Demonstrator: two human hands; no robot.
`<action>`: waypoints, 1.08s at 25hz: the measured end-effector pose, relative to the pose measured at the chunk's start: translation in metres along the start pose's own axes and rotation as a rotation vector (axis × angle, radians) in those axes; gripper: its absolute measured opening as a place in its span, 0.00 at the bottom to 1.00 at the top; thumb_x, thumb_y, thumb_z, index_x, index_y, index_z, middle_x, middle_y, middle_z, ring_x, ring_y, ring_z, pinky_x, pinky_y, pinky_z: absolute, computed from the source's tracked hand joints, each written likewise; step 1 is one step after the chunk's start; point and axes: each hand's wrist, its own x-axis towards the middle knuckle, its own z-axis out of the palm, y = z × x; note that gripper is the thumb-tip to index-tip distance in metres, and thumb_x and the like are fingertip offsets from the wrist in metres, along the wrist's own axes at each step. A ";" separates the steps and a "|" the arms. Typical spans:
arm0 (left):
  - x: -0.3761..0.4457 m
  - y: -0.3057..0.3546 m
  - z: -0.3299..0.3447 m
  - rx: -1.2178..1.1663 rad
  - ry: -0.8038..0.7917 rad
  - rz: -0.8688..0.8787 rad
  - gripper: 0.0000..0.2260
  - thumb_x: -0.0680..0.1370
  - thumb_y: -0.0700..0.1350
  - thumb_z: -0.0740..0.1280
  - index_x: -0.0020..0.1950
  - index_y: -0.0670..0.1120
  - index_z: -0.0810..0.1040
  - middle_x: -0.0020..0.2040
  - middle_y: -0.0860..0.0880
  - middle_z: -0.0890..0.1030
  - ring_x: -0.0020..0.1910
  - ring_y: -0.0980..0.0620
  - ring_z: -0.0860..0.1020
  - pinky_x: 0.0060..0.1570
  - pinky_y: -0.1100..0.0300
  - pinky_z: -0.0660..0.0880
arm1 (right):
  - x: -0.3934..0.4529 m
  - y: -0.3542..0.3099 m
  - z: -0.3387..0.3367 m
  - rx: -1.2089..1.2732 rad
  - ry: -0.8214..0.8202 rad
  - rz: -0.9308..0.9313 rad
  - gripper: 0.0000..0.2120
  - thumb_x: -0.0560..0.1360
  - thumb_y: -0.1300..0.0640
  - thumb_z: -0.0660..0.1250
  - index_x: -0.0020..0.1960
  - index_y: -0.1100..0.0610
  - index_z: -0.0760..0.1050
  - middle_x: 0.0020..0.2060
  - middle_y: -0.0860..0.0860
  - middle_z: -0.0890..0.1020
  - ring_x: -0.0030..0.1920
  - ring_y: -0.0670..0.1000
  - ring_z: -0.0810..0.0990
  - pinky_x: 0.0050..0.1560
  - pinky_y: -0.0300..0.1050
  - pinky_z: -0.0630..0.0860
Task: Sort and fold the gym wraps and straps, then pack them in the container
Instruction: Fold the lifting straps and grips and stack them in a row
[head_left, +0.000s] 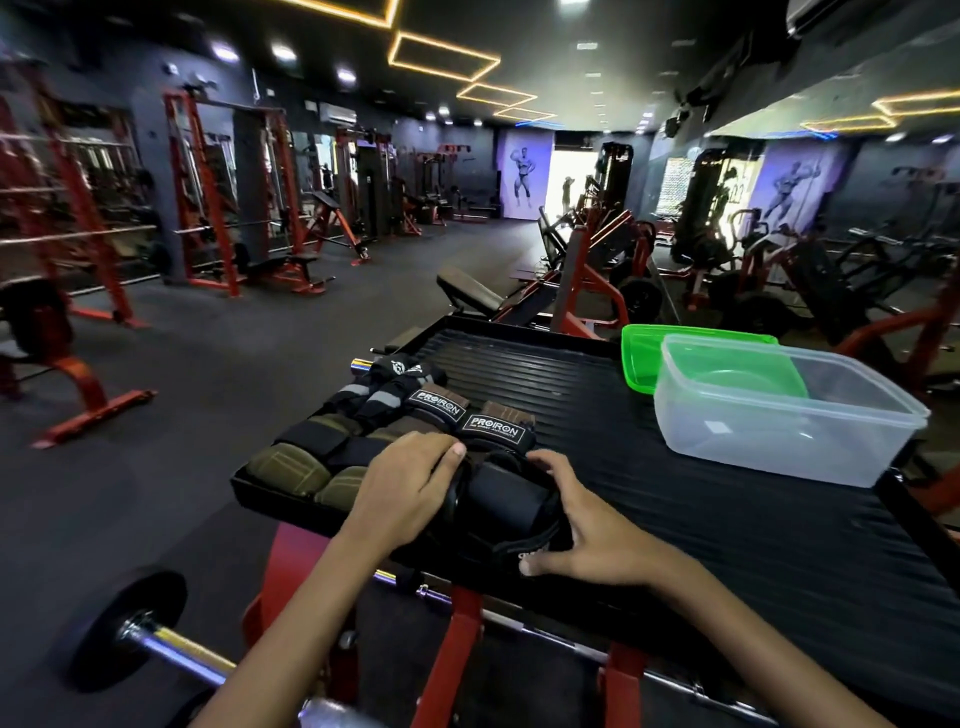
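Note:
A black ribbed platform (675, 499) carries the gear. Near its front left edge lies a black folded wrap (506, 499). My left hand (410, 486) rests on its left side, fingers curled over the top. My right hand (582, 525) holds its right side, thumb near the front edge. Behind it lie two brown wraps with PROIRON labels (496, 428), black and grey straps (384, 397) and olive rolled wraps (291, 467). A clear plastic container (779, 431) stands open at the right, with its green lid (644, 358) partly under it.
The platform sits on a red frame (457, 649) above a barbell with a black plate (130, 629). Red and black gym machines (208, 197) fill the room beyond. Dark floor stretches to the left.

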 end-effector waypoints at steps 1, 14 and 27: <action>0.000 0.000 0.000 0.008 -0.006 -0.005 0.26 0.76 0.60 0.46 0.48 0.46 0.79 0.44 0.50 0.81 0.47 0.49 0.76 0.48 0.52 0.71 | 0.001 0.001 0.001 0.076 0.008 0.002 0.50 0.61 0.48 0.77 0.71 0.41 0.46 0.65 0.43 0.66 0.66 0.42 0.68 0.67 0.39 0.66; 0.000 0.004 -0.001 -0.062 0.015 -0.099 0.30 0.73 0.63 0.43 0.45 0.45 0.79 0.42 0.49 0.81 0.46 0.49 0.76 0.48 0.52 0.70 | -0.008 -0.004 0.008 0.089 0.114 -0.053 0.33 0.59 0.52 0.80 0.58 0.44 0.66 0.52 0.43 0.78 0.53 0.40 0.77 0.56 0.37 0.73; 0.016 0.012 -0.013 0.068 -0.242 -0.036 0.13 0.79 0.54 0.59 0.57 0.49 0.75 0.55 0.50 0.80 0.57 0.49 0.76 0.54 0.55 0.71 | -0.013 -0.013 0.005 0.119 0.082 -0.053 0.39 0.67 0.52 0.76 0.70 0.50 0.57 0.69 0.46 0.65 0.69 0.40 0.63 0.65 0.24 0.58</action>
